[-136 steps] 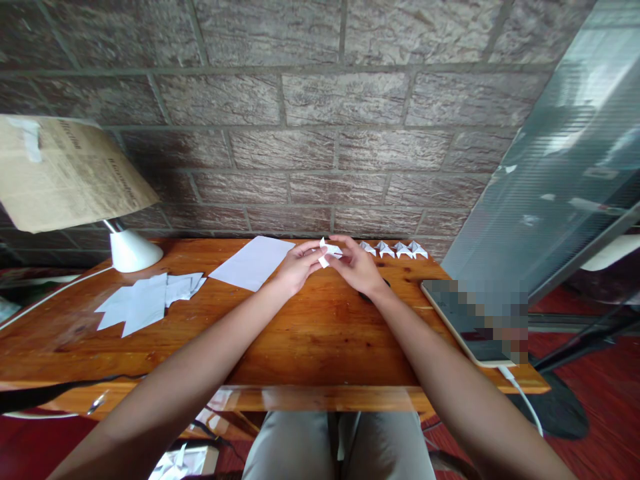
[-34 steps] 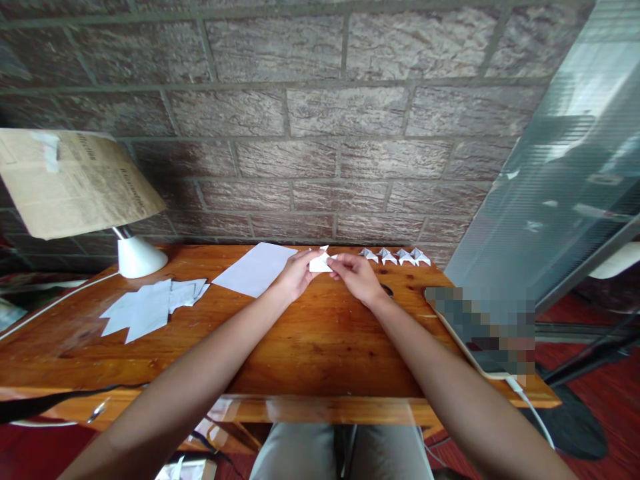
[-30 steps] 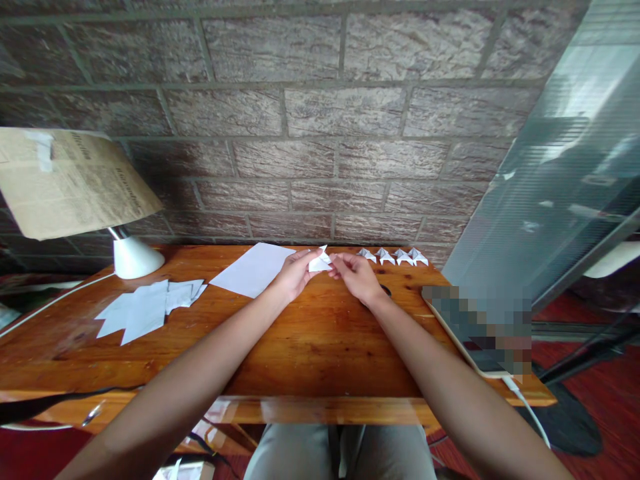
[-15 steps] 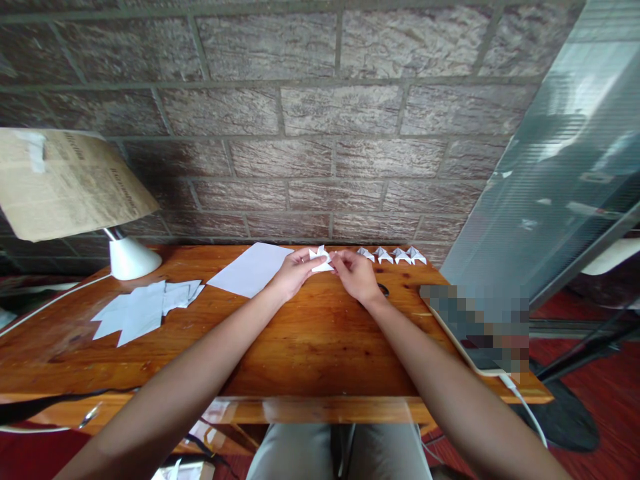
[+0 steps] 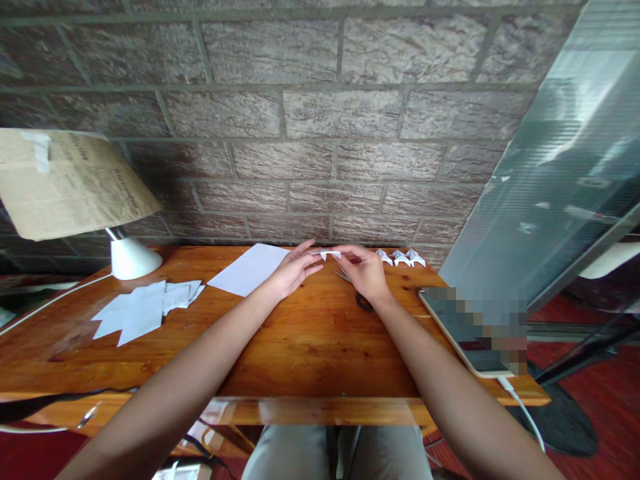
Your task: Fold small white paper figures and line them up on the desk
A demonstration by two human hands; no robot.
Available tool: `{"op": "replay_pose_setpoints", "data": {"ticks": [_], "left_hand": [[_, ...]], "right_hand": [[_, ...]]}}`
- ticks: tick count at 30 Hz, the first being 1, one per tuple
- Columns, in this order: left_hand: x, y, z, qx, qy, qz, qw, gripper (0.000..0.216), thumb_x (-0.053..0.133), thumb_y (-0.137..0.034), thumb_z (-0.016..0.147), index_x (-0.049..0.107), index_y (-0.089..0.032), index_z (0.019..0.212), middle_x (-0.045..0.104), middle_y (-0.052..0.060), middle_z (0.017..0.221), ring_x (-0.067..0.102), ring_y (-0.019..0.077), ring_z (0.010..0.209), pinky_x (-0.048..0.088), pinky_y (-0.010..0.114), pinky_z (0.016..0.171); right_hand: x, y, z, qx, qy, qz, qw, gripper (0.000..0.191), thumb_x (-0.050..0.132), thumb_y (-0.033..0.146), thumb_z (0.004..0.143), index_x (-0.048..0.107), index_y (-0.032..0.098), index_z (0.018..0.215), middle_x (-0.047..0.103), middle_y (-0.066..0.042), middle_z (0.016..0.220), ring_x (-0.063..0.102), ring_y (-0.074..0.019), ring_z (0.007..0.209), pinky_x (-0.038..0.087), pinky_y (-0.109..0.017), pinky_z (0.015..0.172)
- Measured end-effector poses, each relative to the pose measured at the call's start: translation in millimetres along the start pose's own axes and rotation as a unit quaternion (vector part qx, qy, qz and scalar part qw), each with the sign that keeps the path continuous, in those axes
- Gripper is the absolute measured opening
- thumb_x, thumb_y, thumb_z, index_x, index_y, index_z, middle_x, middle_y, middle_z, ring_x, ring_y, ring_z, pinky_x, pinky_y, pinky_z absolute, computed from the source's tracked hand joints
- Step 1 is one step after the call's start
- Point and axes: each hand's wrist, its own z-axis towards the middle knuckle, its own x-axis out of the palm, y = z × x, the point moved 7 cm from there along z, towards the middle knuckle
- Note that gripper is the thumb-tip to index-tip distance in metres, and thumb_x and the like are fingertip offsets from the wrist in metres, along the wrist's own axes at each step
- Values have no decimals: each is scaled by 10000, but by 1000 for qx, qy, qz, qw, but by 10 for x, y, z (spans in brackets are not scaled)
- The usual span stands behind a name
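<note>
A small folded white paper piece (image 5: 331, 254) is held up at the back middle of the table, pinched at its right end by the fingers of my right hand (image 5: 369, 275). My left hand (image 5: 293, 273) reaches to its left end with thumb and fingers spread apart; whether a fingertip touches the paper is hard to tell. Under my right hand lies a pair of scissors (image 5: 364, 303), partly covered, its black handle and blades showing. Just right of that hand stand several folded white paper pieces (image 5: 400, 258) in a row, and the hand may hide part of the row.
A white paper sheet (image 5: 249, 270) lies left of my hands. Farther left are several loose paper pieces (image 5: 143, 310) and a lamp (image 5: 134, 259) with a newspaper-covered shade. A tablet-like device (image 5: 463, 333) with a cable rests at the right edge. A brick wall (image 5: 310, 160) rises behind the table.
My left fingers have spread from their grip on the folded paper. My right hand has shifted slightly right, covering the leftmost standing piece. More of the scissors shows. The folded paper has tilted flatter.
</note>
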Motion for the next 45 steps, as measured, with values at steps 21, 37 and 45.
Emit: {"op": "replay_pose_setpoints", "data": {"ticks": [21, 37, 45], "left_hand": [[7, -49, -39, 61, 3, 83, 995, 457, 824, -261, 597, 659, -173, 1014, 721, 56, 905, 664, 183, 825, 500, 365, 811], [77, -150, -72, 134, 24, 128, 982, 192, 765, -232, 640, 725, -175, 819, 688, 89, 1108, 586, 250, 1132, 385, 417, 1032], [49, -26, -26, 9, 34, -65, 997, 147, 648, -217, 739, 705, -129, 842, 721, 87, 970, 654, 206, 1001, 422, 379, 1030]], "right_hand": [[181, -278, -30, 170, 66, 149, 972, 312, 755, 397, 669, 702, 162, 867, 717, -34, 781, 599, -127, 645, 482, -263, 634], [14, 25, 6, -32, 10, -49, 998, 151, 660, 365, 805, 734, 254, 875, 713, -48, 989, 653, -208, 934, 511, -347, 817], [-48, 205, -19, -138, -22, -136, 981, 123, 638, 288, 835, 744, 291, 897, 664, -52, 1107, 612, -212, 1044, 463, -388, 949]]}}
